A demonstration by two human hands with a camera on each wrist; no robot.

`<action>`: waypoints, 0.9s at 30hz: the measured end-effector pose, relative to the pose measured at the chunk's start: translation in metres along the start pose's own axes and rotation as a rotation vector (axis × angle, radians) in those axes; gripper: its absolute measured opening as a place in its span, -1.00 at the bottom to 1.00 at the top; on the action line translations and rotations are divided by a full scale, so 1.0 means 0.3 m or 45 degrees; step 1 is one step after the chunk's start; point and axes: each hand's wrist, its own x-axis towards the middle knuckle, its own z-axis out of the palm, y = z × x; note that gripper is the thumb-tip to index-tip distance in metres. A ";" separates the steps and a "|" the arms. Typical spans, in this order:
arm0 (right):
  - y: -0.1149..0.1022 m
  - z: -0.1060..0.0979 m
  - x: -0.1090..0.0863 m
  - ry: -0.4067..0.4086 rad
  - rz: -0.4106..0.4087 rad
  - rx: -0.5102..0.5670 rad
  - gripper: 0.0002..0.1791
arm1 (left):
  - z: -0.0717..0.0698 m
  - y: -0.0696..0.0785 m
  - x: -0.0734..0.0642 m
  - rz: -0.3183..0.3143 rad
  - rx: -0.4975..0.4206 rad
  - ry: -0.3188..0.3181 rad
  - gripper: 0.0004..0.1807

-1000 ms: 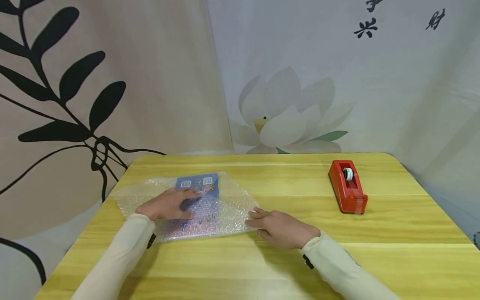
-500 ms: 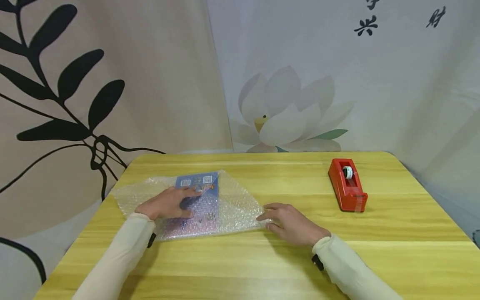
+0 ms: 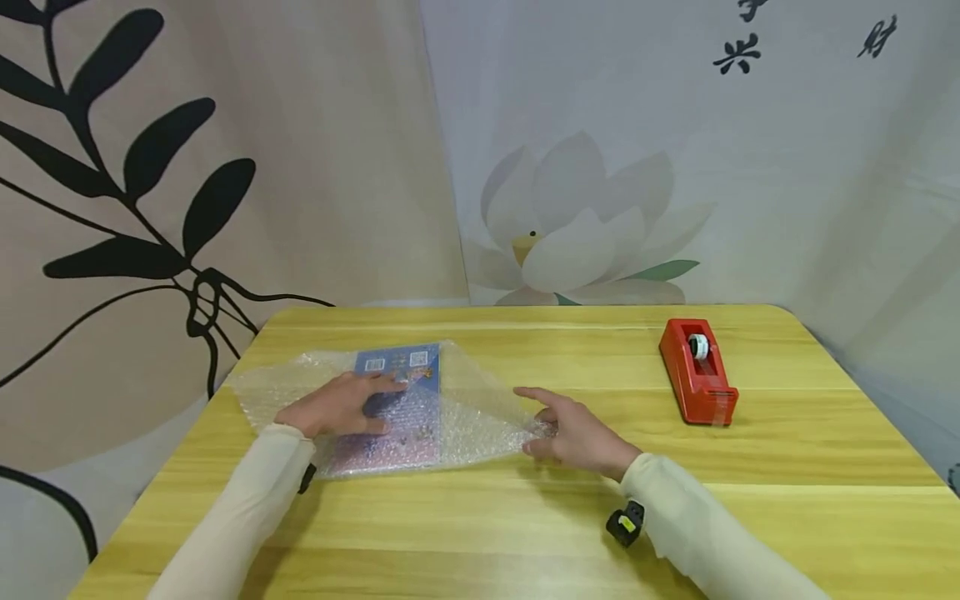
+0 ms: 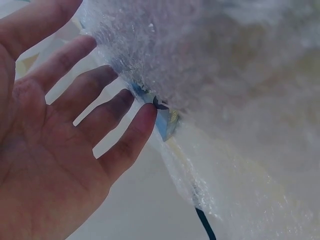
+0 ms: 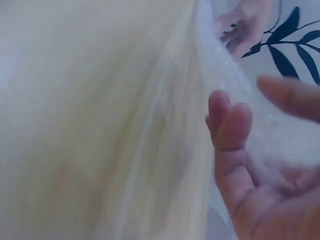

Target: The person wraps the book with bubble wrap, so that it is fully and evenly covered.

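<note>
A blue and purple book with two QR codes on its cover lies under clear bubble wrap on the left of the table. My left hand rests flat on the wrapped book with its fingers spread; the left wrist view shows the palm of the left hand beside the wrap. At the wrap's right corner, my right hand holds the edge between thumb and curled fingers, its index finger extended. In the right wrist view the sheet runs behind the fingers, so the exact contact is partly hidden.
A red tape dispenser with a small roll stands at the back right of the wooden table. Behind the table's far edge hangs a pale curtain with printed leaves and a lotus.
My right hand slid right along the wrap's edge, then turned at the wrist and raised its index finger, gathering the corner. My left hand stayed on the book.
</note>
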 end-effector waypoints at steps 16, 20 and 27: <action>-0.081 0.133 0.005 -0.065 0.122 1.035 -0.37 | -0.009 -0.001 -0.004 -0.006 0.014 0.012 -0.28; -0.096 0.194 0.038 -0.014 0.190 1.027 -0.50 | -0.009 -0.001 0.000 0.002 0.013 0.012 -0.28; -0.113 0.291 0.103 0.035 0.180 1.116 -0.40 | 0.000 0.002 0.001 0.010 0.012 0.016 -0.28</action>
